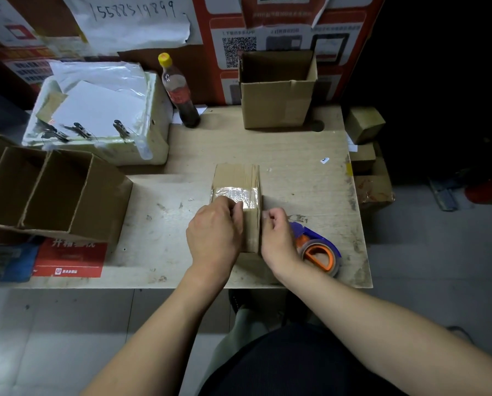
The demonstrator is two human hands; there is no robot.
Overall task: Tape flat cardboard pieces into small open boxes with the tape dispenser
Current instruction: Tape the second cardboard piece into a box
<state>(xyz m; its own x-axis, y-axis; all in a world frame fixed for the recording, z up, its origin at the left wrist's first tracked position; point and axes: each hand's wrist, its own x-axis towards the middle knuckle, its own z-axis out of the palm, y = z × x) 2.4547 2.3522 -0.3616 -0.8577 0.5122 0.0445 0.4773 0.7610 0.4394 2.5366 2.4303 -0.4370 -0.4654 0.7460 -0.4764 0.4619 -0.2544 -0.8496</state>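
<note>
Both hands are working at the small cardboard box (pixel 237 178) in the middle of the table (pixel 296 155). Going from left to right, my left hand (pixel 213 232) is lying on the near left part of the box, and its fingers are curling over the shiny strip of clear tape (pixel 233 193) that runs across the top. I am judging that it is pressing the tape end down, but I cannot tell for sure whether it is pinching the tape or only holding it flat. My right hand (pixel 277 235) is sitting against the right wall of the box with the fingers loosely curled; it seems to be steadying the side, and I am not seeing anything held inside it. Just beside and behind this hand, the tape dispenser (pixel 317 250) is resting on the table, blue and orange, with nobody gripping it.

I am thinking that the step in hand is the smoothing of a strip that is already laid on the bottom seam, because the box is lying with its closed side up. For the next move, I am expecting that the tape needs rubbing down over the edges, and then the box needs turning over so the open side looks up.

Further left, a row of open boxes (pixel 53 190) is standing, and one more open box (pixel 276 101) is at the far side of the table.
</note>
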